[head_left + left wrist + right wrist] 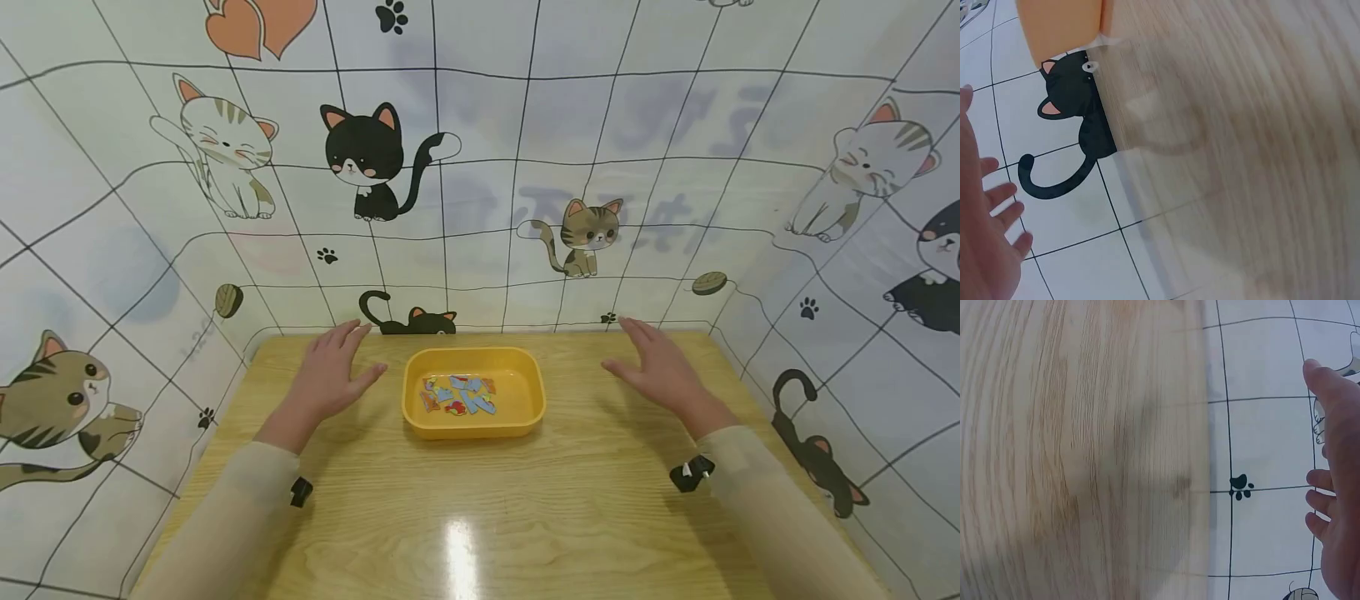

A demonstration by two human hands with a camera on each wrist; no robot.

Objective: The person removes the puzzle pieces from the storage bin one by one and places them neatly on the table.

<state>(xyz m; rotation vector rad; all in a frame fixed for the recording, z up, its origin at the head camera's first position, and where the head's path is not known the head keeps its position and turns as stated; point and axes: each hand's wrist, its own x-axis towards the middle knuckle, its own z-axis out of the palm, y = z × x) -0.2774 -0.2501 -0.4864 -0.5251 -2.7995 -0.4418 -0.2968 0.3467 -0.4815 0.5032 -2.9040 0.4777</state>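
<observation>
In the head view a yellow plastic tray (pixel 474 432) stands on the wooden table, toward its back edge. Several small flat pieces (pixel 468 400) lie in the tray's left part, light blue, orange and red; they look like puzzle pieces. My left hand (pixel 330 375) hovers left of the tray with fingers extended and thumb apart, holding nothing. On the other side my right hand (pixel 660 371) is held the same way, apart from the tray and with nothing in it. The left wrist view catches a corner of the tray (pixel 1063 28) beyond the left hand (pixel 988 231).
The glossy wooden table (pixel 480 517) meets white walls (pixel 480 192) on three sides, printed with grid lines and cartoon cats. Each forearm wears a beige sleeve, with a small black device (pixel 692 473) at the right wrist and another (pixel 301 492) at the left.
</observation>
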